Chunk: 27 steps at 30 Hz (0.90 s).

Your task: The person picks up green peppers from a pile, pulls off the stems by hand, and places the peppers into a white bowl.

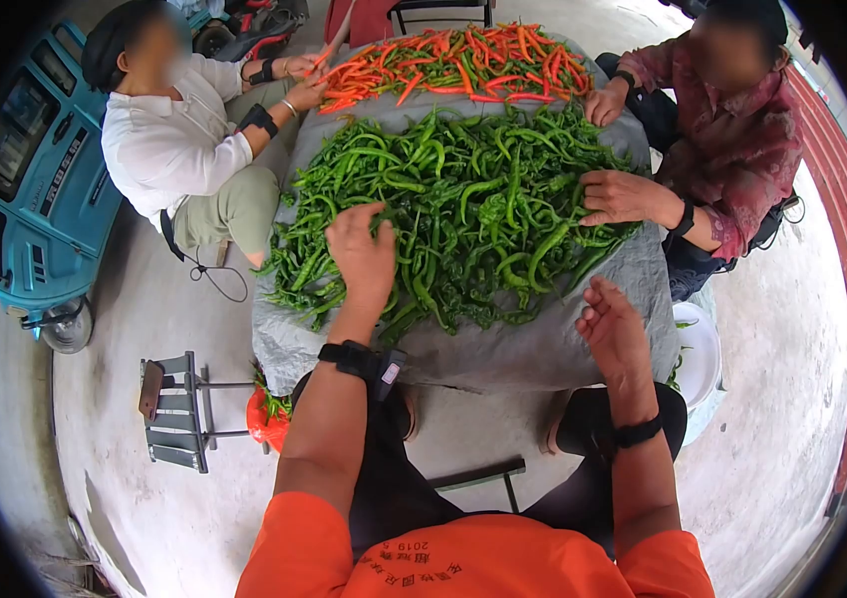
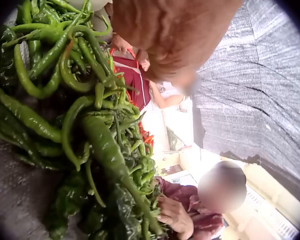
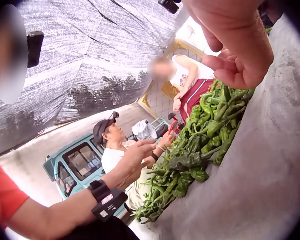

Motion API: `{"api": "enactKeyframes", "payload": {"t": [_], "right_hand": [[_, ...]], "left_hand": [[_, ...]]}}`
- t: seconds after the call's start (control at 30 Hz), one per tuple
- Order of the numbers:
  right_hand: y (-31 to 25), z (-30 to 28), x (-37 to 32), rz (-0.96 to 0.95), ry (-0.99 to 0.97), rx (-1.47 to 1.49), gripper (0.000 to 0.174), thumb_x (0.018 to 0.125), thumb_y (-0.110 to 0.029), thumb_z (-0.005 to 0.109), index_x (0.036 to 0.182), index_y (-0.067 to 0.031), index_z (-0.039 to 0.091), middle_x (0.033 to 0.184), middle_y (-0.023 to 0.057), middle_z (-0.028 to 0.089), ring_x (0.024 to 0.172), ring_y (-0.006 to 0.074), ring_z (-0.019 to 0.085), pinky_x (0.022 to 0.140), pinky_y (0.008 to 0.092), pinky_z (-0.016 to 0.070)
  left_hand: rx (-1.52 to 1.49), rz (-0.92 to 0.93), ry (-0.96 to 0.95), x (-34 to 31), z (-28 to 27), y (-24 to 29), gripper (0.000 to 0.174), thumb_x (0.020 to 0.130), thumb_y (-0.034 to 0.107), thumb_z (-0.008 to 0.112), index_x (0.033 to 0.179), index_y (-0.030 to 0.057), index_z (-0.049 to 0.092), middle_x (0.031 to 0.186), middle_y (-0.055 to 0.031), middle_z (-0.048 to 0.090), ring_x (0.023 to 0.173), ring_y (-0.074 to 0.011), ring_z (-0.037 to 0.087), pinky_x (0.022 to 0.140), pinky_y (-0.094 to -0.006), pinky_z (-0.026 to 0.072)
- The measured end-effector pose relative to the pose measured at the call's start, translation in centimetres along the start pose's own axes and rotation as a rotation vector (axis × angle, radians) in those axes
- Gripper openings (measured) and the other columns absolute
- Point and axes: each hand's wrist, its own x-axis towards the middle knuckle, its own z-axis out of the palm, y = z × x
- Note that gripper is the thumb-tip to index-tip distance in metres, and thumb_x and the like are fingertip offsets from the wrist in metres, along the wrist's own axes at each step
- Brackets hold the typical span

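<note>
Your head camera looked steeply down on the whole table (image 1: pixel 543 349) from above. Your left wrist camera sat close over the peppers (image 2: pixel 105 147), facing across them. Your right wrist camera looked low along the table's near edge. All three shared the peppers.

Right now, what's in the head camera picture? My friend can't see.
The left hand reaches over a pile of green peppers on a grey cloth; the right hand hovers empty. Red peppers lie beyond; a person in white and a person in maroon sit alongside.
</note>
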Motion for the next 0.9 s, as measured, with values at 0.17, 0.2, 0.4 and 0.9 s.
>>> {"api": "enactKeyframes", "payload": {"t": [0.17,0.2,0.4,0.9], "right_hand": [[0.7,0.5,-0.1,0.025,-0.013,-0.011,0.025,0.093,-0.027,0.06,0.109,-0.0087,0.06,0.09,-0.0019,0.063,0.07,0.0087,0.056,0.068,0.0267,0.0489],[0.8,0.6,-0.2,0.025,-0.01,-0.014,0.025,0.093,-0.027,0.06,0.109,-0.0089,0.06,0.09,-0.002,0.063,0.07,0.0087,0.055,0.068,0.0267,0.0486],[1.4,0.6,-0.1,0.037,0.002,-0.014,0.023,0.093,-0.027,0.059,0.109,-0.01,0.059,0.09,-0.0024,0.061,0.071,0.009,0.054,0.069,0.0267,0.0474],[0.7,-0.6,-0.5,0.039,-0.004,0.0,0.027,0.092,-0.028,0.06,0.112,-0.0099,0.058,0.092,-0.0017,0.061,0.072,0.0095,0.055,0.07,0.0275,0.0481]], "left_hand": [[-0.015,0.273,-0.307,-0.3,1.6,4.4,0.027,0.093,0.022,0.057,0.118,0.0135,0.063,0.126,-0.0049,0.06,0.132,-0.0315,0.038,0.108,-0.046,0.0248],[-0.011,0.292,-0.352,-0.7,2.2,4.7,0.028,0.095,0.026,0.055,0.118,0.0134,0.063,0.126,-0.0043,0.06,0.134,-0.0318,0.036,0.109,-0.047,0.0221],[0.24,0.175,-0.567,-0.5,4.4,5.7,0.039,0.099,0.041,0.046,0.124,0.0128,0.056,0.123,-0.0078,0.061,0.139,-0.0345,0.028,0.111,-0.0589,0.0084],[0.604,-0.161,-0.343,1.4,4.5,0.5,0.041,0.095,0.043,0.049,0.118,0.0148,0.067,0.145,-0.007,0.045,0.14,-0.0326,0.026,0.113,-0.0617,0.0104]]}}
